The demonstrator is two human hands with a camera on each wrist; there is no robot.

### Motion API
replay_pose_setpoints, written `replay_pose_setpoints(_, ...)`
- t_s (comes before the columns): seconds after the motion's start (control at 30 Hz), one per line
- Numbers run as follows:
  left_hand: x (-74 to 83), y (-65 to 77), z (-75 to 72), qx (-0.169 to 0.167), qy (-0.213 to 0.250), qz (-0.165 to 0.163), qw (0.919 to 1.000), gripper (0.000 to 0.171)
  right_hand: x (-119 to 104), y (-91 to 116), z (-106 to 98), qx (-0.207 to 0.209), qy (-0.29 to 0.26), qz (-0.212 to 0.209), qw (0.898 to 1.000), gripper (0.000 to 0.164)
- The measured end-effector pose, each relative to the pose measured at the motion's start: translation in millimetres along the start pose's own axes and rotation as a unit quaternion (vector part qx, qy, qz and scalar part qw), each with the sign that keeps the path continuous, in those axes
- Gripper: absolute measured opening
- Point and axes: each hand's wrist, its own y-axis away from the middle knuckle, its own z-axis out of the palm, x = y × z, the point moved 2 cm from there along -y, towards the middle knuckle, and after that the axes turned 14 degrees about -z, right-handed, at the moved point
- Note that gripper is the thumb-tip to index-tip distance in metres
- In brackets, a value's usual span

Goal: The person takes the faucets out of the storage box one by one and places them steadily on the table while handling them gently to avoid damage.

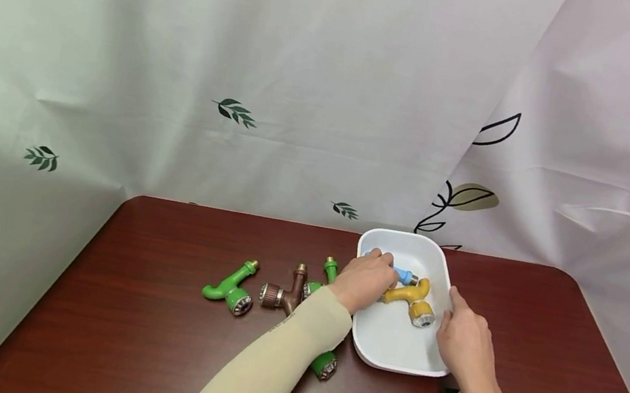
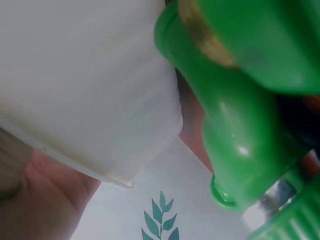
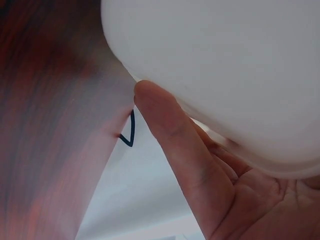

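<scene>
Inside the white plastic bin (image 1: 396,347), my left hand (image 1: 366,280) has its fingers curled over a blue tap (image 1: 403,276), whose brass end shows to the right. The fingertips are partly hidden. A yellow tap (image 1: 417,295) lies in the bin beside that hand, one end close under it. My right hand (image 1: 467,348) holds the bin's right rim between thumb and fingers; the right wrist view shows a finger (image 3: 170,130) along the outer wall.
Left of the bin lie a green tap (image 1: 229,286), a brown tap (image 1: 291,297) and more green taps (image 1: 324,365), partly covered by my left forearm. The dark red table (image 1: 144,334) meets a white patterned curtain (image 1: 308,85) behind.
</scene>
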Motion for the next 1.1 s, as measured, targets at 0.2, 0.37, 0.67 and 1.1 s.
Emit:
replay_pose_setpoints(0.2,0.8,0.2,2.4,0.013,-0.013,0.006,0.9998,0.016,0.5,0.7,0.2,0.002,0.000,-0.003,1.000,0.048)
replay_pose_setpoints(0.37,0.3,0.2,3.7,0.013,-0.015,0.010,0.9997,0.018,0.1,1.0,0.0,0.004,-0.001,-0.003,1.000,0.048)
replay_pose_setpoints(0.67,-2.0,2.2,-0.6,0.007,0.019,0.011,0.9997,0.021,-0.4,2.2,0.0,0.014,0.001,-0.011,1.000,0.047)
replay_pose_setpoints(1.1,-3.0,1.6,-8.1,0.010,0.058,0.016,0.9981,0.029,1.7,0.8,-0.4,0.015,0.002,-0.008,1.000,0.046)
